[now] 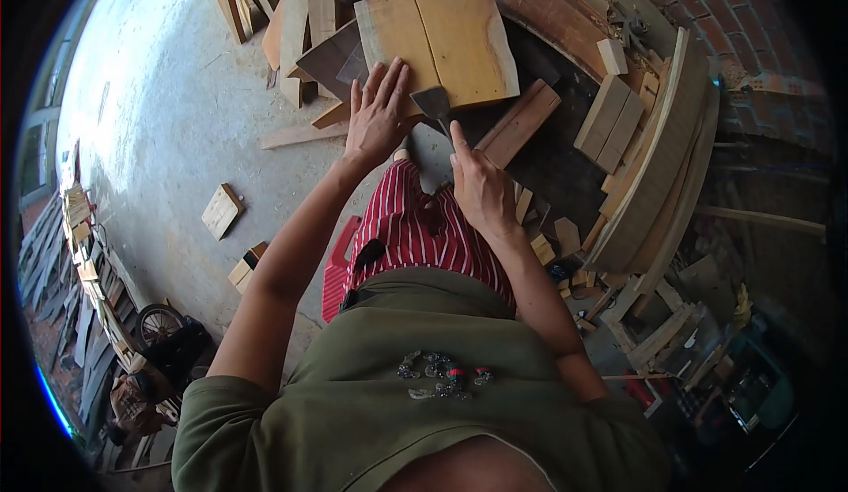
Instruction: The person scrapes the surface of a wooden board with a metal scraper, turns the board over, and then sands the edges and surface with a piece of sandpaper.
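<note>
A yellowish wooden panel (468,37) with a dark seam or crack down its middle lies in front of me, its right edge wavy. My left hand (378,114) rests on the panel's near left corner, fingers spread and flat. In my right hand (484,187) is a putty knife (432,103), its index finger stretched along the shaft. The blade's wide end meets or nearly meets the near edge of the panel by the seam. Most of the handle is hidden inside the hand.
Reddish-brown timber (521,123) lies right of the panel, beside small blocks (609,121) and long curved boards (649,174). Planks (322,2) lean at the upper left. Loose offcuts (223,211) lie on the concrete floor (185,121). A red stool (338,271) is under me.
</note>
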Tool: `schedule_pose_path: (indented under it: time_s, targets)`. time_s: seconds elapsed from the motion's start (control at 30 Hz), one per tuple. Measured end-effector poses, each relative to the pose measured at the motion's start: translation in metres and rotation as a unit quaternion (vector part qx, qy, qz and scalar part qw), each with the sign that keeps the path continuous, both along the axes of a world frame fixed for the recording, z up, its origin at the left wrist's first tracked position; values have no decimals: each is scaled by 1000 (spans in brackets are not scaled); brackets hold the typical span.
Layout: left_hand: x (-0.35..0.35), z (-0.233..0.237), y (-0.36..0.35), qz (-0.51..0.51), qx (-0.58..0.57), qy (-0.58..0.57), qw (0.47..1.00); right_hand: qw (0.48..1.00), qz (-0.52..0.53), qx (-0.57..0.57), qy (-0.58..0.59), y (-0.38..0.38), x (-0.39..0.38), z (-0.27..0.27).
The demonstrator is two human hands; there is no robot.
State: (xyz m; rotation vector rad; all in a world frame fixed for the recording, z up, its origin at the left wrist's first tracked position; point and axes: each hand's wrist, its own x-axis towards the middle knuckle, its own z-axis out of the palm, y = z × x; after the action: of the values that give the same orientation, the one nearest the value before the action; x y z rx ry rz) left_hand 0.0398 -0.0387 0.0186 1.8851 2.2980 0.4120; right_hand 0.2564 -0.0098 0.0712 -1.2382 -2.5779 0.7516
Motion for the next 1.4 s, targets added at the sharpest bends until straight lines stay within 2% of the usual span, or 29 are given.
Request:
schedule_pose_path:
  time_s: [0.47, 0.53, 0.67, 0.83, 1.07, 1.13, 1.17, 1.23, 1.4]
  targets:
    - [0, -2, 0, 1, -7, 12, 1000, 999, 3, 32, 21, 4, -7, -4]
    - [0, 1, 0, 1, -5, 9, 1000, 999, -5, -35, -18, 5, -10, 3]
    - [0, 0, 0, 0, -11, 16, 1000, 998, 7, -44, -36, 1, -1, 10]
    - [0, 0, 0, 2, -3, 8, 1000, 1000, -10, 22, 4, 3, -12, -4]
    - [0, 1, 0, 4, -8, 5, 1000, 999, 7, 43, -15, -4, 1, -4]
    - [0, -2, 0, 2, -8, 9, 1000, 999, -5, -26, -21, 5, -11, 7]
    - [1, -3, -1, 0, -8, 10, 1000, 999, -7, -26, -19, 3, -11, 4]
    - [1, 0, 0, 4, -15, 0, 1000, 999, -5, 49, -1, 3, -11, -3]
    - [0, -1, 0, -1, 13, -17, 1000, 999, 4, 43, -3, 0, -1, -6]
